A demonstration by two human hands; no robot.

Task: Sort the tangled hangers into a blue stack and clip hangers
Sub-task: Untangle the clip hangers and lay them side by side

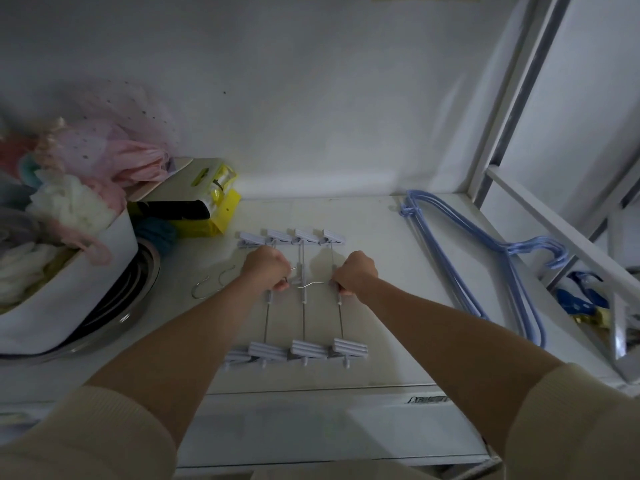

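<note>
Both forearms are bare below the elbow. Cream ribbed-knit sleeves, the left sleeve at 7 o'clock and the right sleeve at 5 o'clock, sit pushed up. Each cuff bunches in soft folds.

clip hangers: side by side, centre (flat) | blue stack: right

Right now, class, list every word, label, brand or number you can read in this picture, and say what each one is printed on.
No text here can be read.
Dark mark on the front edge of the white table: looks like lettering, too blurred to read.
Yellow package: any print on it is too small to make out.
Blue hangers, clip hangers, white basket: no lettering visible.
</note>
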